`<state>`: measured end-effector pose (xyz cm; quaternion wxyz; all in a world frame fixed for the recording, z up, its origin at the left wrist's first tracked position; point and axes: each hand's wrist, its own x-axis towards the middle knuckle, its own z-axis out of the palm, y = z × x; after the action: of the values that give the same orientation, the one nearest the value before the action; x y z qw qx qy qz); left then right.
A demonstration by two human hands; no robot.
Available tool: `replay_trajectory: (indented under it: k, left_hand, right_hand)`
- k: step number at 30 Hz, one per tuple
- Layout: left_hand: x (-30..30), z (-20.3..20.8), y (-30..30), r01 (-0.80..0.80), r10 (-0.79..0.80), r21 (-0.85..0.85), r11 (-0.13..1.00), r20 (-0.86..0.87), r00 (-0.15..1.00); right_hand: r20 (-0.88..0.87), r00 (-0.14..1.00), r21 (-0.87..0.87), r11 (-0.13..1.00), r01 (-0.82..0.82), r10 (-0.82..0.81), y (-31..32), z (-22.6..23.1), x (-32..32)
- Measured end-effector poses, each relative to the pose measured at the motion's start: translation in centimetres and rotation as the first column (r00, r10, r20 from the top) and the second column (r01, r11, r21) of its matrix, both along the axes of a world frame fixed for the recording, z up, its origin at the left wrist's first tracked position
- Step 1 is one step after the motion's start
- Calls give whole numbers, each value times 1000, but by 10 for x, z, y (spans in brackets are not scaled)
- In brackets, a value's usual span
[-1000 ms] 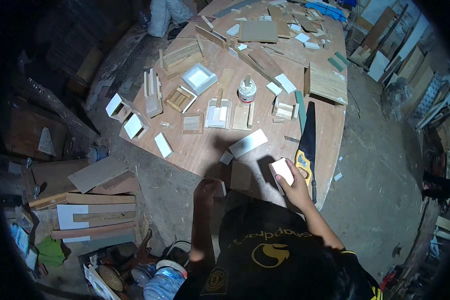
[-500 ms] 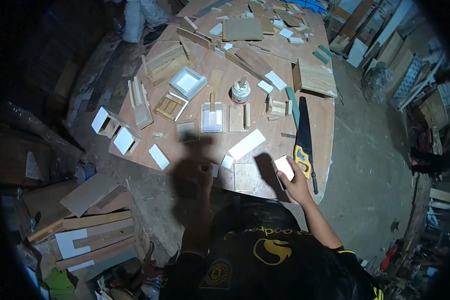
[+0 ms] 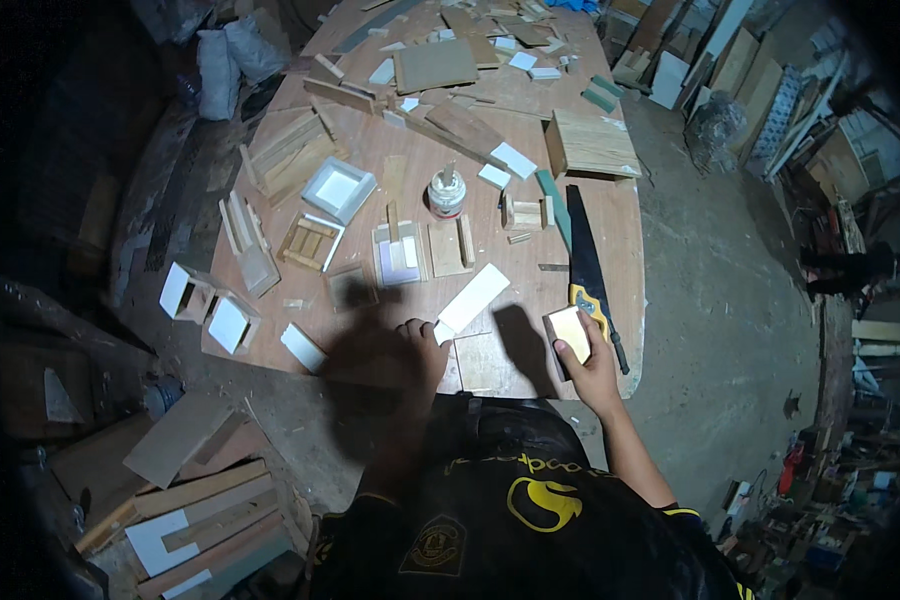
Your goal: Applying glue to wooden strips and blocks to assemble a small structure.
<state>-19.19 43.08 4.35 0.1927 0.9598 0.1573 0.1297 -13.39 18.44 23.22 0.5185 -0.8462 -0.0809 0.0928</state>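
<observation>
The right hand (image 3: 595,372) has its fingers wrapped around a white-faced block (image 3: 569,332), thumb across its face, near the saw (image 3: 582,245) at the tabletop's (image 3: 610,255) near edge. The shadowed left hand (image 3: 429,352) reaches forward, fingers bent beside a white strip (image 3: 474,298); whether they grip anything, I cannot tell.

Handsaw (image 3: 582,240): on the tabletop (image 3: 615,240), right side, just beyond the right hand (image 3: 597,370).
Block (image 3: 568,330): in the right hand.
Jar (image 3: 447,197): mid-tabletop, behind the board strip (image 3: 473,300).
Single box (image 3: 598,145): behind the handsaw.
2 boxes (image 3: 228,330): at the tabletop's left edge.
Lumber pile (image 3: 207,520): on the floor (image 3: 695,320), front-left.
</observation>
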Motion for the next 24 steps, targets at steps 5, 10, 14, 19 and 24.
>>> replay_trajectory:
  k: [5, 10, 14, 19, 24]
  left_hand:
    - [13, 70, -10, 70, 36, -574, 816, 171, 985]
    - [-1, 109, 4, 211, -35, -628, 749, 280, 959]
    - [-4, 171, 6, 491, -396, -221, 843, 363, 843]
    - [-18, 222, 2, 167, 136, -876, 453, 253, 958]
    - [-26, 251, 2, 206, 176, -909, 363, 284, 942]
  right_hand:
    - [-18, 999, 96, 994, 49, -47, 4, 20, -2]
    - [-9, 1000, 178, 984, -11, 13, 24, 46, -5]
    - [16, 999, 241, 969, -54, 52, 35, 58, -2]
    - [-1, 991, 374, 920, -121, 131, 51, 68, -2]
    - [43, 984, 401, 900, -174, 171, 58, 86, -7]
